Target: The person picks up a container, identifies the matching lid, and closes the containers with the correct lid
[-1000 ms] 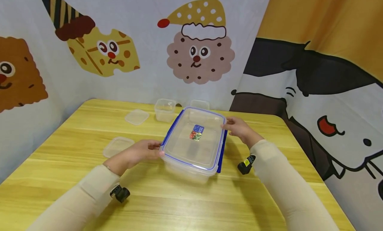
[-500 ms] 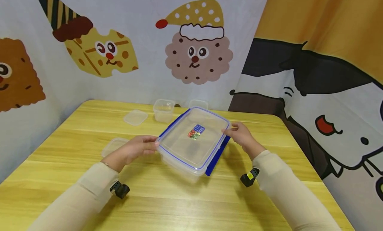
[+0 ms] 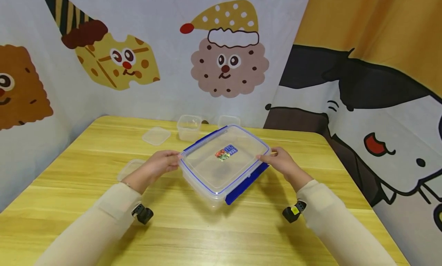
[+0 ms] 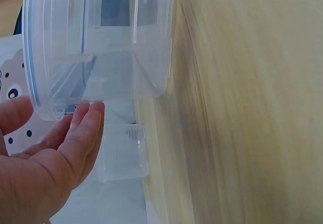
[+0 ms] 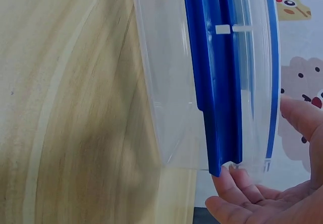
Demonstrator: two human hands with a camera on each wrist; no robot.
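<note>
Two flat clear lids (image 3: 156, 136) lie on the wooden surface (image 3: 193, 239), left of a large lidded box (image 3: 224, 158). The left grip (image 3: 159, 165) pinches the box's left corner — thumb above, fingers below. Behind the box stand a small tub (image 3: 189, 128) and, farther right, a partly hidden second tub (image 3: 229, 121). The right grip (image 3: 281, 161) pinches the box's right corner.

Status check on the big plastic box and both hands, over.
Left grip and right grip pinching opposite corners. Big box askew, lid on. Small tub close behind, possibly in the way if box goes back.
</note>
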